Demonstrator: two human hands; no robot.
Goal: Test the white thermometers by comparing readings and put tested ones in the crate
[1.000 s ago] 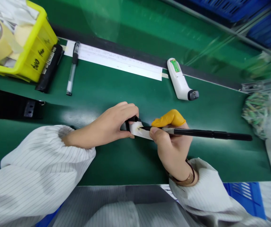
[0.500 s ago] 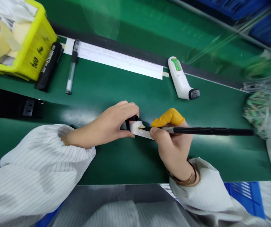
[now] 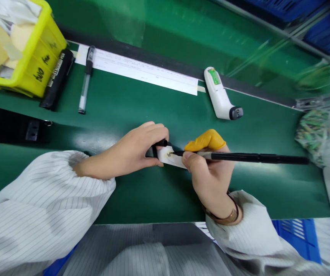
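My left hand point(image 3: 137, 151) is closed, fingers and thumb round the dark end of a small white piece point(image 3: 176, 161) near the middle of the table. A black pen cap point(image 3: 162, 143) sticks out from under its fingers. Dark handwritten marks show on the white piece's upper face. My right hand point(image 3: 209, 172), with a yellow finger cot point(image 3: 207, 140) on one finger, grips a long black marker pen point(image 3: 245, 157). The pen's tip touches the white piece beside the marks, and the right thumb lies at that piece's right end, hiding it partly.
A yellow bin point(image 3: 35, 69) with a tape roll stands at the upper left, a thick black marker point(image 3: 57, 80) against it. A clear pen point(image 3: 86, 82) overlaps a paper strip point(image 3: 144, 74). Behind lies a white handheld device point(image 3: 219, 96); at right, a plastic bag point(image 3: 314, 134).
The dark marks on the white piece have grown by a few strokes, and the pen tip has shifted slightly. Both hands keep their hold.
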